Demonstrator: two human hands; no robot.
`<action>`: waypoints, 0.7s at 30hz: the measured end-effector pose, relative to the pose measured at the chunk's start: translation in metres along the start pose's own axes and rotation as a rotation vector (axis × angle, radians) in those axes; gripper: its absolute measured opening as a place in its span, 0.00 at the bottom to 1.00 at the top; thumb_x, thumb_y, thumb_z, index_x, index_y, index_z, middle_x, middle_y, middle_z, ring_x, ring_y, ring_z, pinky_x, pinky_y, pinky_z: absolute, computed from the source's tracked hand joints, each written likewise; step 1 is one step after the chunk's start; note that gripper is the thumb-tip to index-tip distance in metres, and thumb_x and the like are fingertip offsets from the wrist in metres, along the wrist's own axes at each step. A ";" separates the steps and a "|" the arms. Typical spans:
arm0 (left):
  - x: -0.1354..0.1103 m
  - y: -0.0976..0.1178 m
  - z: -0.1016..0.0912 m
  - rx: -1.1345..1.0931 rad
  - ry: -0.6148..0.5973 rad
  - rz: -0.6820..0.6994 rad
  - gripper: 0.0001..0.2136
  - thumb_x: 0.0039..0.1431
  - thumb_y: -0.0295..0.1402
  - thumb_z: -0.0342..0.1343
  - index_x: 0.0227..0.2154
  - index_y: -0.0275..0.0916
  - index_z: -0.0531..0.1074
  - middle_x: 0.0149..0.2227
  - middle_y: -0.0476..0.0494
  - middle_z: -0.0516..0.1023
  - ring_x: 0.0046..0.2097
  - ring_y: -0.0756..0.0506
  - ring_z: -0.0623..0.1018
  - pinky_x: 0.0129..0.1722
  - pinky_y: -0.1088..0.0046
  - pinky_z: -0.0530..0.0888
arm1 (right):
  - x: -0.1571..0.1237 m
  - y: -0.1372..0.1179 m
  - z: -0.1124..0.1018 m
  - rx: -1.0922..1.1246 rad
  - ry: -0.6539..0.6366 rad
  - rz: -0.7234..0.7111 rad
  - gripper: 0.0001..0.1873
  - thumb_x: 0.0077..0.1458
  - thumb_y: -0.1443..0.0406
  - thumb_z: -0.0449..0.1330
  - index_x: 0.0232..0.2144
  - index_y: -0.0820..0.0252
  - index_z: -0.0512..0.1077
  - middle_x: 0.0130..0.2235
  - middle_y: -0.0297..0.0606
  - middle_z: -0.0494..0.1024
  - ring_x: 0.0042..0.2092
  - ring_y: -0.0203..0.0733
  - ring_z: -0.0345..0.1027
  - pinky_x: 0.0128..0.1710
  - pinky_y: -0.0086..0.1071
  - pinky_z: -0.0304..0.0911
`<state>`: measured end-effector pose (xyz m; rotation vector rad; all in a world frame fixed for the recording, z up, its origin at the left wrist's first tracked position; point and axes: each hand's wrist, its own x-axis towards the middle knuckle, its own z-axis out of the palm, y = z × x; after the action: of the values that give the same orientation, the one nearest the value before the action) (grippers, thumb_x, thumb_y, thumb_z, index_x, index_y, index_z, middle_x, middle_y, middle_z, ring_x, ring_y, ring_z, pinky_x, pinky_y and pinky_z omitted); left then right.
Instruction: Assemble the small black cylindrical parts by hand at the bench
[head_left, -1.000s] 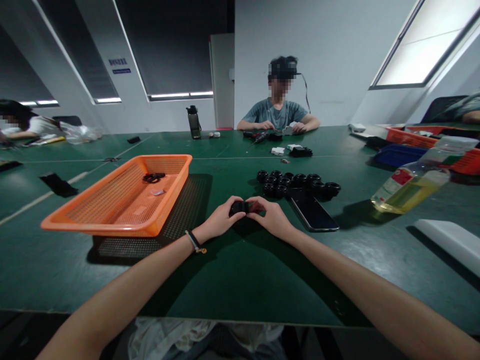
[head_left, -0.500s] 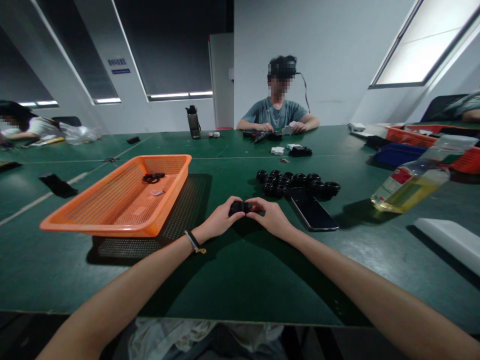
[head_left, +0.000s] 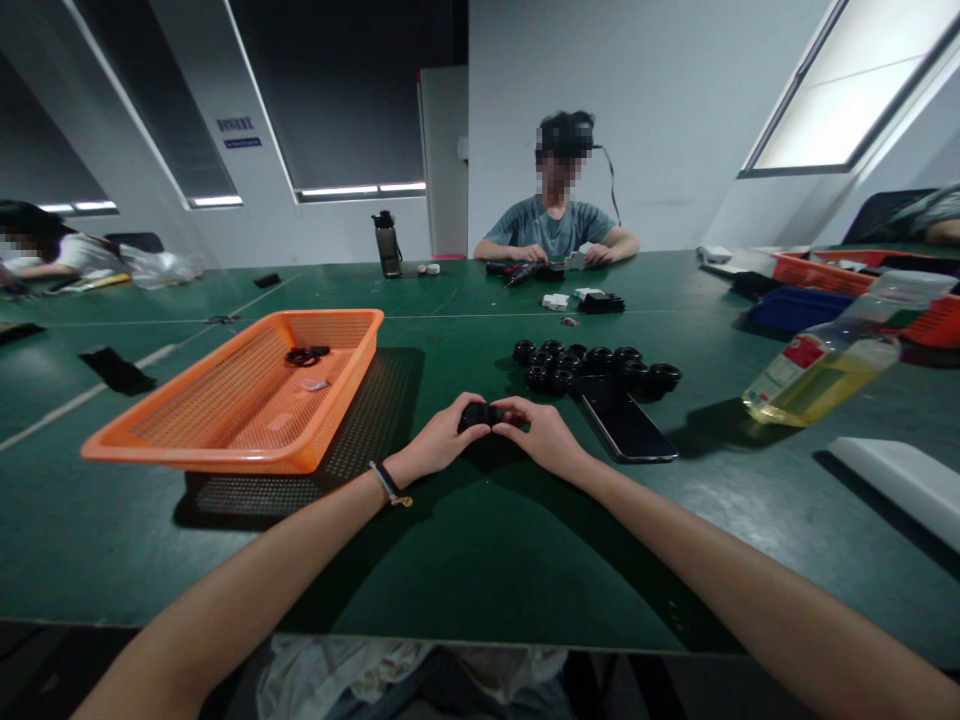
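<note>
Between my two hands, just above the green table (head_left: 480, 560), is a small dark black part (head_left: 477, 415) whose exact kind I cannot make out. My left hand (head_left: 441, 436) pinches its left side between thumb and fingers. From the right, the thumb and fingertips of my right hand (head_left: 546, 432) close on its other end. Fingers cover much of the part. Beyond my right hand lies a cluster of several black, round, ring-topped pieces (head_left: 561, 380). A phone (head_left: 624, 420) with a dark screen rests against that cluster.
At left stands an orange perforated basket (head_left: 217, 462) holding a black coiled cable (head_left: 306, 356). To the right are a tilted bottle of yellow liquid (head_left: 821, 375), a white box (head_left: 900, 485) and a blue tray (head_left: 795, 309). Across the table sits a person (head_left: 556, 225); a dark drink bottle (head_left: 387, 247) stands farther back.
</note>
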<state>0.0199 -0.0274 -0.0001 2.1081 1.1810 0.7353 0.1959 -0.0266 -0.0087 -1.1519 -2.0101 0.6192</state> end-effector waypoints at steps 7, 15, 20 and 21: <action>0.000 0.000 0.000 0.005 -0.004 -0.005 0.15 0.55 0.35 0.50 0.45 0.39 0.60 0.39 0.45 0.71 0.39 0.45 0.72 0.38 0.71 0.68 | 0.000 -0.001 0.000 -0.022 -0.010 0.014 0.13 0.48 0.67 0.58 0.39 0.62 0.70 0.30 0.36 0.76 0.31 0.38 0.69 0.33 0.32 0.64; 0.001 -0.001 0.002 0.028 0.016 -0.016 0.15 0.54 0.34 0.51 0.45 0.39 0.60 0.38 0.45 0.71 0.39 0.45 0.72 0.38 0.71 0.68 | 0.001 -0.001 0.001 -0.030 -0.012 0.030 0.11 0.48 0.67 0.57 0.37 0.61 0.71 0.30 0.36 0.77 0.31 0.39 0.70 0.32 0.32 0.63; 0.001 -0.001 0.001 0.018 0.011 0.005 0.14 0.54 0.33 0.50 0.44 0.39 0.60 0.38 0.45 0.71 0.39 0.45 0.72 0.38 0.72 0.67 | 0.001 0.001 0.001 -0.017 -0.013 0.025 0.11 0.49 0.66 0.57 0.37 0.62 0.72 0.29 0.36 0.77 0.30 0.38 0.70 0.31 0.31 0.63; 0.001 -0.001 0.001 0.017 0.009 0.008 0.14 0.54 0.33 0.50 0.44 0.39 0.60 0.38 0.45 0.71 0.39 0.45 0.72 0.38 0.72 0.67 | 0.001 0.001 0.001 -0.011 -0.016 0.024 0.11 0.49 0.66 0.57 0.37 0.62 0.72 0.29 0.36 0.77 0.30 0.38 0.70 0.30 0.31 0.63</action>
<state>0.0202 -0.0266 -0.0015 2.1264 1.1879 0.7419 0.1953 -0.0254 -0.0098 -1.1831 -2.0182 0.6319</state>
